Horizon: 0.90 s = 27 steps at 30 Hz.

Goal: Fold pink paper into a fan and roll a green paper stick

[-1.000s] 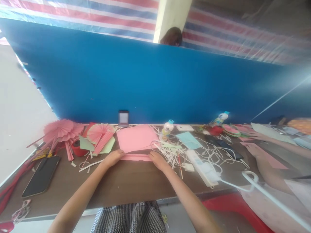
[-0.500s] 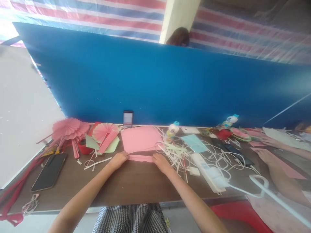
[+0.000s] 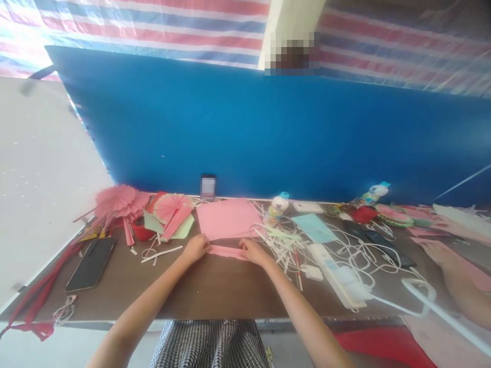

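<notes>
A narrow folded strip of pink paper [image 3: 226,252] lies across the brown table in front of me. At its left end my left hand [image 3: 197,248] is closed, fingers pinching the paper. My right hand [image 3: 251,250] grips the other end, its fingers bent over the strip. Just behind the strip rests a flat pink sheet [image 3: 229,219]. To the left are pink pleated paper fans [image 3: 120,202], and a smaller round pink fan [image 3: 172,208] lies on pale green paper [image 3: 182,229].
A dark phone [image 3: 91,265] lies at left. Right of my hands are paper scraps [image 3: 284,240], a bottle [image 3: 276,208], a light-blue sheet [image 3: 313,227], and a power strip [image 3: 333,276] with tangled white cables. Another person's hand [image 3: 433,250] works at far right. A blue partition [image 3: 245,128] stands behind the table.
The view has shifted slightly, moving the table's contents rightward in the picture. Both hands stay on the pink strip; my right hand's fingers look a little more raised.
</notes>
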Available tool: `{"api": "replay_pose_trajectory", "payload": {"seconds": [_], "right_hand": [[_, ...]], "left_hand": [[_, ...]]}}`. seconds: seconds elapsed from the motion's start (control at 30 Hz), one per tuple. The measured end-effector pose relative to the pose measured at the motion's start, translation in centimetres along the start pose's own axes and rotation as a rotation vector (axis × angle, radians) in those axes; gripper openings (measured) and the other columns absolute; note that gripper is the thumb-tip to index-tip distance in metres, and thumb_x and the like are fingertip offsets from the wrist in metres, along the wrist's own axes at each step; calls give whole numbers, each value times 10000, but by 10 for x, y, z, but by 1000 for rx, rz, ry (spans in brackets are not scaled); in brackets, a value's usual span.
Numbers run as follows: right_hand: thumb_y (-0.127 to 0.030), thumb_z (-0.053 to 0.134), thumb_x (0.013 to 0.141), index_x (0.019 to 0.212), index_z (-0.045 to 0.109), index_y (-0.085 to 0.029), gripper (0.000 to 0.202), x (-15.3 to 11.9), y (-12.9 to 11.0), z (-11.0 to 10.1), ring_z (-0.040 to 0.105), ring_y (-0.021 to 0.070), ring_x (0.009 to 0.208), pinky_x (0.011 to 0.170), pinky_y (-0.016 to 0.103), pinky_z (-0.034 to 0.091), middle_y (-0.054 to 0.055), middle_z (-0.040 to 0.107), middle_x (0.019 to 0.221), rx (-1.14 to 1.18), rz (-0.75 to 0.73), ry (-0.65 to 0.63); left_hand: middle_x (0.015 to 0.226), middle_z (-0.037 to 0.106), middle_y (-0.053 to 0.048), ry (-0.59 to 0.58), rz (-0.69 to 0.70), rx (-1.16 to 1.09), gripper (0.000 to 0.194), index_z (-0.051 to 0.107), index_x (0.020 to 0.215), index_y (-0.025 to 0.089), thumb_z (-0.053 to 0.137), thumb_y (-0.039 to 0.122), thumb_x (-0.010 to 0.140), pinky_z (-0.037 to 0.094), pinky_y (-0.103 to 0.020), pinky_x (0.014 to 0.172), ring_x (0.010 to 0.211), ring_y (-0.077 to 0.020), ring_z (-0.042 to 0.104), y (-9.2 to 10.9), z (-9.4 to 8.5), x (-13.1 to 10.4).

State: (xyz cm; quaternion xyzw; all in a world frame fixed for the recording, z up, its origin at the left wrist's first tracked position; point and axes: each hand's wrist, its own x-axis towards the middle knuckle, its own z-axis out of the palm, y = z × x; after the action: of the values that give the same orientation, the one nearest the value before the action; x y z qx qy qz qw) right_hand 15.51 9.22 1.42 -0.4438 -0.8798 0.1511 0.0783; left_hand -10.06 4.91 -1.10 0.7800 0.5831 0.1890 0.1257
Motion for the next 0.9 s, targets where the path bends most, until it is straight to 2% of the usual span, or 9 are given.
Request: {"api": "replay_pose_trajectory", "payload": {"seconds": [0.13, 0.23, 0.37, 0.6, 0.8, 0.9], "right_hand": [[-149, 525, 729, 666, 546, -167, 69, -8, -5, -3, 508, 116, 664, 601, 217, 359, 10, 549, 741, 24, -50, 12], [-137, 460, 784, 720, 534, -173, 104, -13, -7, -4, 496, 143, 743, 675, 256, 365, 35, 540, 808, -40, -149, 145], [-101, 332, 838, 761, 543, -166, 234, -19, -11, -2, 475, 180, 775, 734, 317, 350, 67, 543, 799, -220, -252, 318], [-187, 342, 870, 1030, 532, -164, 249, -22, -38, 15, 476, 209, 855, 776, 344, 328, 99, 569, 901, -288, -300, 423], [-127, 326, 866, 872, 587, -165, 263, -21, -39, 25, 477, 180, 734, 690, 310, 319, 70, 559, 736, -309, -323, 441], [-131, 315, 868, 819, 591, -164, 283, -21, -37, 27, 465, 173, 693, 661, 304, 311, 62, 543, 697, -329, -325, 456]], "left_hand": [[851, 557, -51, 9, 92, -94, 170, 618, 876, 169, 545, 246, 744, 386, -254, 691, 775, -150, 517, -2, -6, 2], [837, 579, -43, 15, 175, -49, 170, 649, 808, 212, 503, 296, 788, 366, -282, 721, 808, -163, 511, 1, -15, 0], [812, 586, -55, 92, 243, 6, 238, 645, 811, 196, 425, 284, 836, 364, -283, 710, 783, -154, 511, 10, -21, -5], [742, 552, -59, 224, 274, 119, 327, 627, 818, 189, 313, 258, 879, 351, -278, 648, 724, -149, 483, 21, -13, -14], [794, 552, -72, 199, 334, 215, 298, 597, 813, 171, 309, 210, 876, 338, -305, 669, 744, -156, 480, 26, -16, -20], [918, 560, -85, 212, 363, 255, 257, 565, 939, 188, 317, 203, 874, 329, -337, 735, 801, -167, 481, 33, -15, -20]]}}
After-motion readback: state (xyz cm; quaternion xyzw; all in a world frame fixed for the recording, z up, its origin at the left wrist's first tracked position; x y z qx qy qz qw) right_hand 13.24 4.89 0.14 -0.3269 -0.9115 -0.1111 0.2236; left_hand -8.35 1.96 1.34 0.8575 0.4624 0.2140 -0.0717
